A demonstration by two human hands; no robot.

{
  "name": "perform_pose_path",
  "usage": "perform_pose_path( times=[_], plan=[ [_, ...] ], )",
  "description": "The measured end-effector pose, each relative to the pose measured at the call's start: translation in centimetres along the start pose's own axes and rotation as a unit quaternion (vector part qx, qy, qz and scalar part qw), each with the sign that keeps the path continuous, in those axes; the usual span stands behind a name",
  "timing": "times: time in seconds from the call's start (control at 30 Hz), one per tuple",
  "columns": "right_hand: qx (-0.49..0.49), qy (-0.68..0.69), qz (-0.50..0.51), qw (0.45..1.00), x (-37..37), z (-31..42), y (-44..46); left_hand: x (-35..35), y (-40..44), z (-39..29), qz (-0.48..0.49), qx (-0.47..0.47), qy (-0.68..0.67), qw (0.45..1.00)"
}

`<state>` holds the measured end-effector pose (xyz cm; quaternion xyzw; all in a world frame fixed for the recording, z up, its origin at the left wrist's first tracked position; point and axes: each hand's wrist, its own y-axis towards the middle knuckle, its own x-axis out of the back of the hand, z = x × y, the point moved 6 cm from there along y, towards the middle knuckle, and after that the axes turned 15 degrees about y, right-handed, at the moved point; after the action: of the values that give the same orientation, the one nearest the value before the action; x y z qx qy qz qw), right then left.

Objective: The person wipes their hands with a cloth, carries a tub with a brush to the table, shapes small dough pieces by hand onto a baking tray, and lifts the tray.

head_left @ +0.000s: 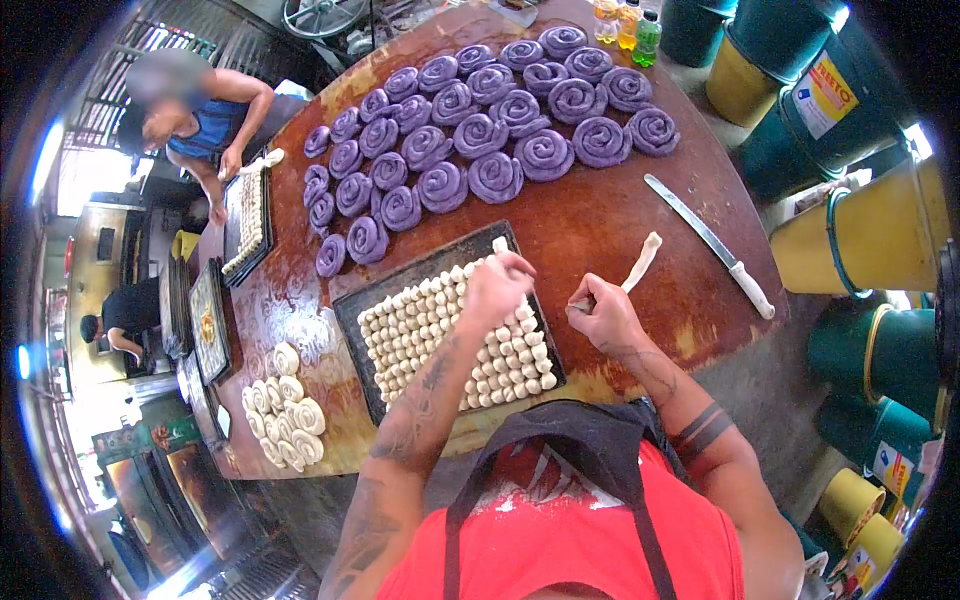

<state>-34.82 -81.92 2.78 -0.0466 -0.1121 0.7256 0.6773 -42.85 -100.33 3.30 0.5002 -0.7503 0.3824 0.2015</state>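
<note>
My left hand [497, 290] is over the upper right part of a dark tray [375, 300], its fingers curled close to a dough piece [500, 245] at the tray's top corner. Rows of small pale dough pieces [415, 335] fill much of the tray. Whether my left hand holds anything, I cannot make out. To the right of the tray, my right hand [600, 312] is closed around the end of a pale dough strip. Beyond it, another stretch of dough strip [642, 262] lies on the brown table [600, 215].
Purple dough spirals [490, 125] cover the table's far side. A long knife [710, 238] lies at the right. White dough rolls [285, 415] sit at the lower left. A co-worker [205, 110] handles another tray [248, 222]. Bottles [647, 40] stand at the far edge; buckets [870, 235] line the right.
</note>
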Motion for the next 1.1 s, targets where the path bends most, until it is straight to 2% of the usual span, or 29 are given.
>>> perform_pose_path(
  times=[0.07,0.1,0.2,0.27,0.3,0.4,0.43,0.53,0.57,0.6,0.63,0.67,0.7,0.73,0.8,0.83,0.9,0.93,0.97,1.0,1.07,1.1],
  plan=[
    [0.207,-0.121,0.018,0.971,-0.6,0.1,0.2,2.9,2.3,2.1,-0.125,0.031,-0.032,0.991],
    [0.305,-0.180,0.025,0.935,-1.1,-0.1,-0.3,3.4,4.2,3.7,-0.224,-0.042,0.020,0.974],
    [0.325,-0.335,0.026,0.884,-1.3,-1.8,-1.1,4.4,6.7,2.9,-0.287,-0.045,0.103,0.951],
    [0.147,-0.112,0.038,0.982,-0.4,-4.1,0.6,3.4,7.9,3.5,-0.225,-0.029,0.123,0.966],
    [0.048,0.006,0.041,0.998,-0.3,-5.3,1.0,2.9,8.0,3.5,-0.190,-0.021,0.134,0.972],
    [-0.075,0.292,0.005,0.954,2.5,-1.5,0.4,2.9,7.0,2.4,-0.190,-0.069,0.264,0.943],
    [-0.023,0.258,-0.029,0.965,3.2,0.4,0.3,2.9,6.6,2.4,-0.236,-0.049,0.265,0.934],
    [0.013,0.062,-0.055,0.996,3.9,0.7,0.3,2.4,3.6,-0.7,-0.337,-0.118,0.158,0.920],
    [0.000,0.007,-0.085,0.996,3.6,0.6,0.2,1.1,3.0,-1.7,-0.254,-0.147,0.037,0.955],
    [-0.034,0.022,-0.079,0.996,3.1,-0.2,0.3,-0.1,1.2,-4.1,-0.109,-0.119,-0.061,0.985],
    [-0.067,0.036,-0.070,0.995,2.5,-1.1,0.4,-0.8,-0.8,-6.4,-0.049,-0.155,-0.062,0.985],
    [-0.101,0.050,-0.059,0.992,1.7,-1.6,0.5,-2.0,-2.1,-7.4,-0.019,-0.237,-0.046,0.970],
    [0.036,0.132,-0.050,0.989,1.0,1.2,0.1,-1.8,-3.7,-9.6,0.005,-0.313,-0.007,0.950],
    [0.038,0.136,-0.043,0.989,0.6,0.2,0.2,-1.8,-4.6,-10.0,-0.010,-0.335,-0.009,0.942],
    [0.045,0.143,-0.033,0.988,-0.1,-1.4,0.7,-2.1,-4.7,-8.7,-0.035,-0.309,-0.014,0.950],
    [0.016,-0.013,-0.028,0.999,-0.1,-1.4,0.5,-2.3,-4.4,-7.4,-0.025,-0.249,-0.024,0.968],
    [0.083,0.008,-0.072,0.994,0.0,0.4,-0.1,-2.7,-4.2,-4.8,0.000,-0.126,-0.045,0.991],
    [0.116,0.018,-0.095,0.989,0.0,1.5,-0.5,-3.3,-4.0,-3.8,-0.007,-0.106,-0.098,0.990],
    [0.060,0.088,-0.099,0.989,0.1,1.8,-0.8,-4.1,-3.8,-2.8,-0.013,-0.085,-0.151,0.985],
    [0.110,0.020,-0.088,0.990,-0.1,1.6,-0.8,-4.5,-3.8,-2.1,-0.019,-0.063,-0.204,0.977],
    [0.209,-0.113,-0.065,0.969,-0.9,0.3,-0.7,-4.5,-4.3,-2.7,0.019,-0.040,-0.155,0.987],
    [0.179,-0.102,-0.030,0.978,-1.2,1.3,-0.7,-4.3,-4.2,-2.7,0.048,-0.027,-0.135,0.989]
  ],
)
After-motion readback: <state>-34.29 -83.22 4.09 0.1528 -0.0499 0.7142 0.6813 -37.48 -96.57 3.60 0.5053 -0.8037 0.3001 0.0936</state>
